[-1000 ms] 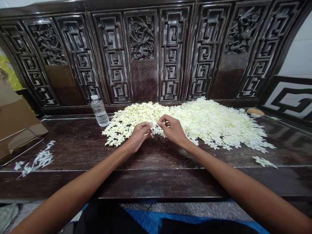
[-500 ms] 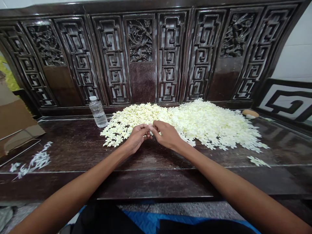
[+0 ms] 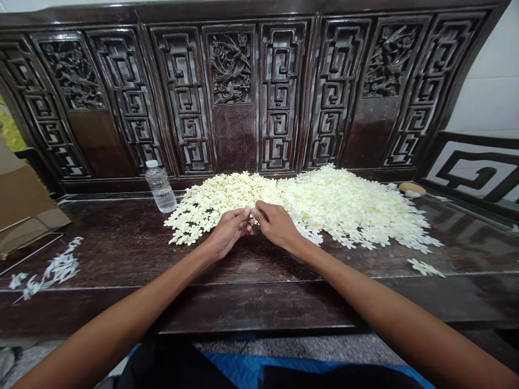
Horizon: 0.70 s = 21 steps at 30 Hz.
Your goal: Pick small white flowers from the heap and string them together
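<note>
Look at this: the left hand (image 3: 229, 231) and the right hand (image 3: 275, 225) meet right over the near edge of a big heap of cream-white blossoms (image 3: 336, 208), knuckles up, fingers curled inward. The grip is together, with the fingertips (image 3: 246, 212) of both hands pinched in close at the centre. There's a pale speck in there, but it's too small to call, so I can't tell whether they're clamped on a blossom.

That heap spreads across the middle of the dark wooden bench (image 3: 259, 302), running along its back edge and fanning out to the right, with the thinner left part lying directly beneath the hands. Both forearms reach in from the front edge, wrists resting low, just above the dark wood.

Off to the left of the heap, almost touching it, stands a clear plastic water bottle (image 3: 161, 186), upright and capped. Further left, near the bench's left end, lies a loose sprig of white blossoms (image 3: 46, 270), and behind it a brown cardboard sheet (image 3: 22, 208) leans in. Over on the right, a small cluster of blossoms (image 3: 425, 267) sits apart from the heap near the front edge, while a rounded tan object (image 3: 411, 189) waits by the back edge. Rising behind it all are the carved dark-wood back panels (image 3: 231, 69), full of fretwork and floral relief.
</note>
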### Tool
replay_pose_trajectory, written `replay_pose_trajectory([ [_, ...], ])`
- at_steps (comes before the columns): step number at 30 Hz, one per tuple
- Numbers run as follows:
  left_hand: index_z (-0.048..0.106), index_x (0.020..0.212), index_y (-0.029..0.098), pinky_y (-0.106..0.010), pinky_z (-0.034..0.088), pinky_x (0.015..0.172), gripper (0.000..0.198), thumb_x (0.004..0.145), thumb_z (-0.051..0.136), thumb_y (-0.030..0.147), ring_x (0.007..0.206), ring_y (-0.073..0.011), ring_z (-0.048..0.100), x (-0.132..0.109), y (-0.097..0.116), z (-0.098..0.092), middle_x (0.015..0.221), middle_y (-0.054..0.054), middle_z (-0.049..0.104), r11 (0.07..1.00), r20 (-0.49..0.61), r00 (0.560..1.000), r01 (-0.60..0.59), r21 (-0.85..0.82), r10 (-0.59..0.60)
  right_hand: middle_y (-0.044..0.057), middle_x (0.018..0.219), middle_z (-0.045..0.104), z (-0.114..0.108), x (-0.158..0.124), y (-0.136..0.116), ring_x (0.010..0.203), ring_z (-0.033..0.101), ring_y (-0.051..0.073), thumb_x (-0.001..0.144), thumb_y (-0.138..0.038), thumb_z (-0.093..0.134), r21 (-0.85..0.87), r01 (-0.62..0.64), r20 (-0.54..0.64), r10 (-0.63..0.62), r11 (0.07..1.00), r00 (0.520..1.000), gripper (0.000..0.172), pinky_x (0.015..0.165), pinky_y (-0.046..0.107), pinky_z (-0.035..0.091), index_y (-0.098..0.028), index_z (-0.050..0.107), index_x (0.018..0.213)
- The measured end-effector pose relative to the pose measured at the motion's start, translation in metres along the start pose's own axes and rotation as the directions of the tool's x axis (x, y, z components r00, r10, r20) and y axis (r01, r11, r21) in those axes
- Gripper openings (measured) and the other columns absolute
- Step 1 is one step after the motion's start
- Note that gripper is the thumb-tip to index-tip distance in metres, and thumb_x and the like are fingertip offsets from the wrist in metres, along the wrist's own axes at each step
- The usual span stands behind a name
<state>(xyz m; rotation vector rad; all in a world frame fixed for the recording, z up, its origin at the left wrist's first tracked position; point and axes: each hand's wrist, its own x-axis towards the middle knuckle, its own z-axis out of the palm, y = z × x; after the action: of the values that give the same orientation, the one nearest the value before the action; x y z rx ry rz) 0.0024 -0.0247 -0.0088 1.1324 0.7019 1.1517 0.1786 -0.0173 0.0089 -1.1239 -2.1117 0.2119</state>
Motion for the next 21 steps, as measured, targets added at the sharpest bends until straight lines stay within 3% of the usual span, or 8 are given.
replay_pose_trajectory([
  [7,0.069,0.093,0.013,-0.027,0.051,0.071,0.044,0.082,0.083,0.052,0.067,-0.0097,0.056,0.0,-0.001,0.001,0.082,-0.003,0.062,1.0,0.0,1.0,0.002,0.016,-0.002,-0.001,0.066,0.052,0.0,0.0,0.003,0.061,0.046,0.015,0.103,-0.035,0.046,0.079,0.006,-0.047,-0.002,0.997,0.999,0.032,0.063,0.028,0.028,-0.022,0.048,0.074],
  [13,0.067,0.096,0.013,-0.027,0.052,0.071,0.045,0.081,0.084,0.052,0.068,-0.0098,0.055,0.0,0.002,-0.001,0.084,-0.003,0.062,1.0,-0.032,0.999,0.019,0.014,-0.018,-0.001,0.067,0.056,0.001,0.002,0.008,0.062,0.049,0.015,0.102,-0.036,0.048,0.119,-0.038,-0.058,0.045,0.992,0.997,0.028,0.062,0.028,0.032,-0.021,0.056,0.08],
  [18,0.064,0.093,0.013,-0.028,0.054,0.072,0.043,0.084,0.082,0.052,0.07,-0.0111,0.057,0.001,0.003,-0.003,0.084,-0.003,0.062,0.999,-0.04,0.999,0.024,0.035,-0.022,0.004,0.069,0.064,-0.017,0.008,0.017,0.058,0.054,0.017,0.097,-0.027,0.057,-0.057,-0.206,-0.075,0.201,0.977,0.977,0.019,0.056,0.028,0.035,-0.019,0.06,0.08],
  [21,0.062,0.092,0.014,-0.028,0.054,0.072,0.042,0.084,0.082,0.051,0.07,-0.0106,0.056,0.0,0.004,-0.004,0.083,-0.003,0.062,0.999,-0.043,0.999,0.021,0.034,-0.019,0.005,0.059,0.059,-0.032,0.013,0.023,0.049,0.048,0.016,0.098,-0.026,0.055,-0.244,-0.327,-0.138,0.301,0.913,0.944,0.032,0.053,0.029,0.032,-0.019,0.053,0.067],
])
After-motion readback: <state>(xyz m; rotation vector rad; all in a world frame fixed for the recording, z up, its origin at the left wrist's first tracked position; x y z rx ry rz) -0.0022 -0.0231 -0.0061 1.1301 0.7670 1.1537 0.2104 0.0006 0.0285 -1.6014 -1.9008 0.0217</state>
